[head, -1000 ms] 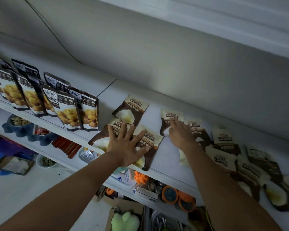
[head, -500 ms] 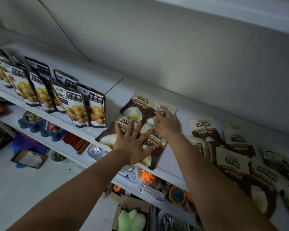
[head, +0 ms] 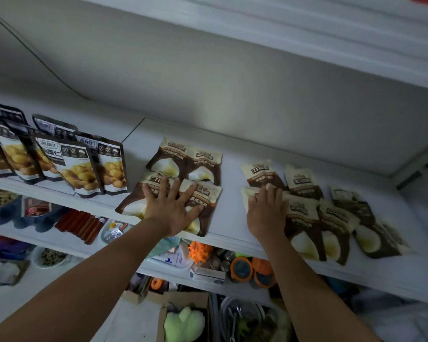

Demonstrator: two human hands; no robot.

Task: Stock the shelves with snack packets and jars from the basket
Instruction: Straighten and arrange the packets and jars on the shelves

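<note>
Brown-and-cream snack packets lie flat on the white shelf [head: 230,225]. A square of four sits in the middle: two at the back [head: 166,161] [head: 205,166] and two at the front. My left hand [head: 171,208] presses flat with spread fingers across the two front packets [head: 208,198]. To the right, several more of the same packets [head: 304,178] lie loosely overlapped. My right hand [head: 265,211] rests on the nearest-left packet [head: 247,196] of that group, its fingers on top. No basket is in view.
Dark packets with yellow nuts [head: 79,166] stand upright in rows at the shelf's left. The shelf below holds red sausages [head: 84,224], orange-lidded jars [head: 241,267] and small boxes. A cardboard box with a green plush toy [head: 183,324] sits lower down. Another shelf [head: 307,33] hangs overhead.
My right hand slid one packet left into the back row of the middle group, let it go and moved right onto the loose packets. My left hand stayed pressed on the front pair.
</note>
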